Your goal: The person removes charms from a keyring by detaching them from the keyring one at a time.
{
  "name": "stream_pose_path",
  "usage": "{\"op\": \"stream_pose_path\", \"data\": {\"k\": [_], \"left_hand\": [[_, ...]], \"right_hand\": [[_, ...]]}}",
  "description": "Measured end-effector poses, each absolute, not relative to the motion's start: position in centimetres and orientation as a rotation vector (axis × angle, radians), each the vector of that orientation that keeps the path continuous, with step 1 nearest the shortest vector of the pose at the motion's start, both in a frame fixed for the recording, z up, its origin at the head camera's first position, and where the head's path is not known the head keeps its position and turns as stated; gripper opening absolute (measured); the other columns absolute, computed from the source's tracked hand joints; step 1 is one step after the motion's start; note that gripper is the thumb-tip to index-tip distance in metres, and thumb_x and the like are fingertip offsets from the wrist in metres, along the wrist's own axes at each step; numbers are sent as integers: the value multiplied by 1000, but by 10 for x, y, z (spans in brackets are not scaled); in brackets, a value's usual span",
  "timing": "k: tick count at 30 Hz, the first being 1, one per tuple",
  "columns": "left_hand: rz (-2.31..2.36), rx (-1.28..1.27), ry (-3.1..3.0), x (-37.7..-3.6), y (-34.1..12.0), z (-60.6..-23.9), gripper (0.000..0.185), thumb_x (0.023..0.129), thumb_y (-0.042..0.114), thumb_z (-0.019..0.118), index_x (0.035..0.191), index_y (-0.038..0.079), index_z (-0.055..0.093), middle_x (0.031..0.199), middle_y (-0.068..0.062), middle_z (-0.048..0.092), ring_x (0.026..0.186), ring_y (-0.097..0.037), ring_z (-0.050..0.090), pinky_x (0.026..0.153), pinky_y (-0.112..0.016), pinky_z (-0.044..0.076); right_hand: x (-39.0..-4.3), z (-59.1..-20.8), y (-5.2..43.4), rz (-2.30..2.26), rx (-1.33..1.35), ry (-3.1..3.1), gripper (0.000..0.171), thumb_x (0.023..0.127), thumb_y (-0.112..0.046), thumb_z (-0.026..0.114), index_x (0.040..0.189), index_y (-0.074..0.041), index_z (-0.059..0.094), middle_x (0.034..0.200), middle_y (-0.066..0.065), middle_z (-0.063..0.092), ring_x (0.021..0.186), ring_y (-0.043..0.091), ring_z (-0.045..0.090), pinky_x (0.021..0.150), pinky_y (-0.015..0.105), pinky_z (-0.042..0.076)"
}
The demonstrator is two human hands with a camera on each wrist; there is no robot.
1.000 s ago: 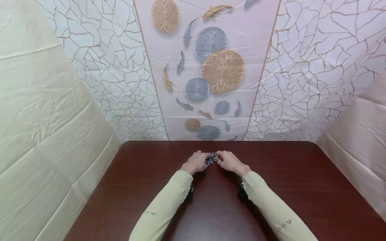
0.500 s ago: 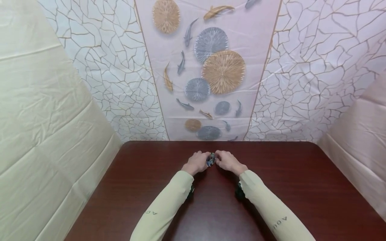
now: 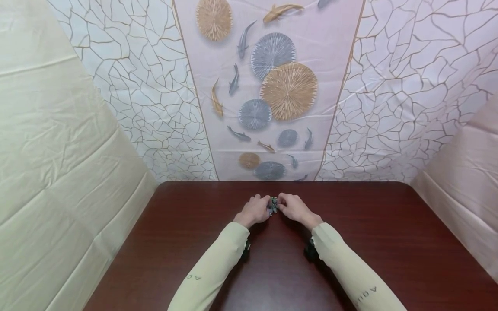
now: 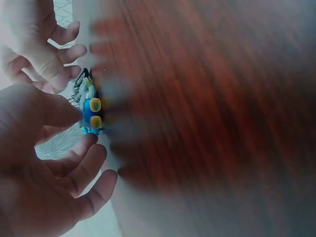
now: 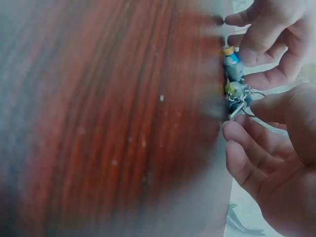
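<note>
A small figurine keychain (image 3: pixel 273 206) lies between my two hands near the table's far edge. Its blue body with yellow feet-like knobs (image 4: pixel 95 113) shows in the left wrist view. Grey parts and a metal chain with a ring (image 5: pixel 240 102) are seen in the right wrist view. My left hand (image 3: pixel 254 209) holds the blue end between thumb and fingers. My right hand (image 3: pixel 296 208) pinches the chain end, thumb against the metal ring. In the wrist views the other fingers of both hands are loosely bent, with fingertips at or close to the tabletop.
A dark red-brown wooden table (image 3: pixel 272 268) lies under both forearms. Behind its far edge hangs a patterned cloth (image 3: pixel 268 86), and pale cloth walls (image 3: pixel 70 181) rise on both sides. A dark wrist device (image 3: pixel 311 250) sits under the right sleeve.
Both hands stay in nearly the same place. The keychain has turned slightly between them, and the right fingers have shifted a little at its chain end.
</note>
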State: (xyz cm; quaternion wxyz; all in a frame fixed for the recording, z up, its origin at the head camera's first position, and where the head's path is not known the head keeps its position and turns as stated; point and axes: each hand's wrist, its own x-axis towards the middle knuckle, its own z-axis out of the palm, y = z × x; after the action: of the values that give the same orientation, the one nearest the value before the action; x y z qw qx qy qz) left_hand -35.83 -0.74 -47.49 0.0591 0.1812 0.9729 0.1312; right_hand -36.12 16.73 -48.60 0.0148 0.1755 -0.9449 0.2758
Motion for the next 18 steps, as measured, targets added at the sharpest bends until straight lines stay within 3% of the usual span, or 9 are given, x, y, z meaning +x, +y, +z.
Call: {"op": "stream_pose_path", "data": {"k": [6, 11, 18], "left_hand": [[595, 585, 2950, -356, -10, -476, 21, 98, 20, 52, 118, 16, 58, 111, -7, 56, 98, -23, 53, 86, -40, 48], [662, 626, 2924, -355, -11, -479, 27, 99, 22, 54, 125, 21, 59, 116, -5, 57, 105, -21, 52, 92, -40, 46], [804, 787, 2943, -356, -13, -480, 17, 99, 24, 57, 108, 17, 69, 96, 0, 62, 86, -14, 53, 79, -28, 47]], "right_hand": [[-356, -484, 168, 872, 544, -2843, 4, 94, -14, 62, 96, -13, 65, 82, 1, 66, 72, 14, 58, 68, 33, 48], [-349, -480, 168, 911, 557, -2815, 4, 94, -13, 62, 96, -12, 66, 83, 1, 66, 72, 14, 58, 69, 33, 48], [-344, -477, 171, 944, 553, -2788, 4, 94, -15, 63, 95, -13, 66, 82, 0, 67, 70, 12, 56, 67, 31, 47]]}}
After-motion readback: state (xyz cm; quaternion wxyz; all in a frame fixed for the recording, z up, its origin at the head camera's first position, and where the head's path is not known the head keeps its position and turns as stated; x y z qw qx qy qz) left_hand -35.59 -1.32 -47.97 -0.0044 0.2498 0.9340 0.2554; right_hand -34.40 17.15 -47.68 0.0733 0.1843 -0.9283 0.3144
